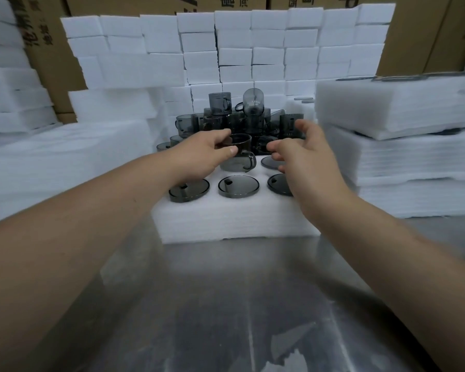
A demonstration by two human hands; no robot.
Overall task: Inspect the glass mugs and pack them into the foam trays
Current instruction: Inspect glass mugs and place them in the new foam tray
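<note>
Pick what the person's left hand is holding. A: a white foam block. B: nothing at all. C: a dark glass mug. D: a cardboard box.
C: the left hand pinches the rim of the dark glass mug with thumb and fingers, at the back row of the foam tray.
</note>
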